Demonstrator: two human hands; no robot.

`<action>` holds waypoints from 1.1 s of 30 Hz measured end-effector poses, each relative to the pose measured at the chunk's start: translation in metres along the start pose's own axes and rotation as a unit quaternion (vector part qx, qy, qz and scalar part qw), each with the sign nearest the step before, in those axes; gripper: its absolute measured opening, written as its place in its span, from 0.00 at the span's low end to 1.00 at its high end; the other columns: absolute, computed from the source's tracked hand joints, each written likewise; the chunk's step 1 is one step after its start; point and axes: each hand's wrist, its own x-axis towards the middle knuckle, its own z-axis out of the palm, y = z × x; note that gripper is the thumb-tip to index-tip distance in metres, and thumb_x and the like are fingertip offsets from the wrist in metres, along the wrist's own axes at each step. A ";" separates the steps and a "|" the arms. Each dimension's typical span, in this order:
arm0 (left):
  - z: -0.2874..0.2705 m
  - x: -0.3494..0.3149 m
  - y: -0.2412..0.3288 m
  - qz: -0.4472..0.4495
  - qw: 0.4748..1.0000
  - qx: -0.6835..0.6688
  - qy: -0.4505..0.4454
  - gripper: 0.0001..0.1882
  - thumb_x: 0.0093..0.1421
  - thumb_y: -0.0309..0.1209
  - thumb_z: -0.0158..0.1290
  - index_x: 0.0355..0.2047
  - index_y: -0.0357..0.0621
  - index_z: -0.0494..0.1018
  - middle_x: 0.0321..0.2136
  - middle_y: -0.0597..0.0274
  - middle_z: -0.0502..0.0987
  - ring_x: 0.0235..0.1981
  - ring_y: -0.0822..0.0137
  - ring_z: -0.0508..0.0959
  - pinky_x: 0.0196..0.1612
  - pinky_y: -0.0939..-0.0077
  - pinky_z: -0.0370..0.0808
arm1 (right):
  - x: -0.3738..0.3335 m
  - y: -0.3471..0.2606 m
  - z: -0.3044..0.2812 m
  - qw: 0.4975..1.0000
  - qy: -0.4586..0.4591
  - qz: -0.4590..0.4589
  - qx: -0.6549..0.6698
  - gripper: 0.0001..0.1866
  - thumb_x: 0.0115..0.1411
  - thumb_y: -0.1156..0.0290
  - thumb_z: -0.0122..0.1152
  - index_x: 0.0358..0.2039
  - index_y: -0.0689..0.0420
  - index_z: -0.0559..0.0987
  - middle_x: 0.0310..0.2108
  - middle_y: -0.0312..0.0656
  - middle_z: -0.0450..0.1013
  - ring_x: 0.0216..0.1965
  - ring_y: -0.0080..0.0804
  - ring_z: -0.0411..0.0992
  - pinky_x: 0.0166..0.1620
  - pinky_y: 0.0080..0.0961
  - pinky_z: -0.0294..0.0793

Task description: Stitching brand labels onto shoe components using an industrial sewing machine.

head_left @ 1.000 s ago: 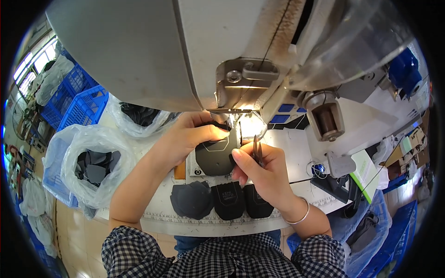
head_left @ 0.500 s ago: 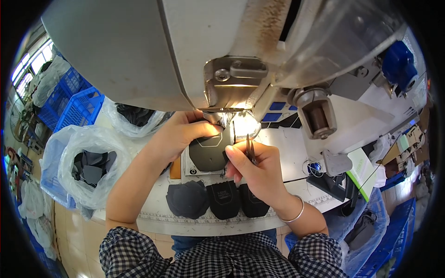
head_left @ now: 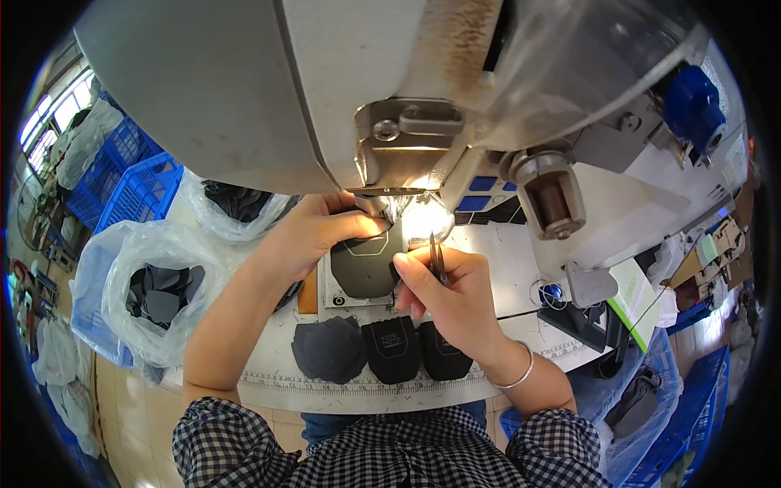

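My left hand [head_left: 313, 230] rests on the top edge of a black fabric piece [head_left: 364, 267] lying on the metal plate under the sewing machine head [head_left: 407, 138]. My right hand [head_left: 446, 293] holds a pair of thin metal tweezers [head_left: 437, 260] upright, its fingers touching the right edge of the same black piece. Three more black shaped pieces [head_left: 382, 348] lie in a row on the table's front edge, just below my right hand.
A large grey sewing machine fills the top of the view, with a handwheel [head_left: 549, 195] at the right. Clear plastic bags [head_left: 159, 285] of black pieces hang at the left, blue crates [head_left: 130, 183] behind them. A ruler strip [head_left: 325, 381] runs along the table edge.
The view has drawn closer to the machine. My right hand has shifted slightly left toward the black piece with the tweezers; my left hand stays on the piece.
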 end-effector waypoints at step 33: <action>-0.006 0.011 0.003 0.081 0.996 0.023 -0.026 0.10 0.45 0.22 0.52 0.30 0.33 0.72 0.28 0.57 0.75 0.29 0.69 0.75 0.36 0.79 0.71 | 0.000 0.000 0.000 0.999 0.022 -0.016 -0.030 0.11 0.55 0.68 0.52 0.20 0.61 0.74 0.12 0.32 0.67 0.11 0.12 0.60 0.15 0.10 0.56</action>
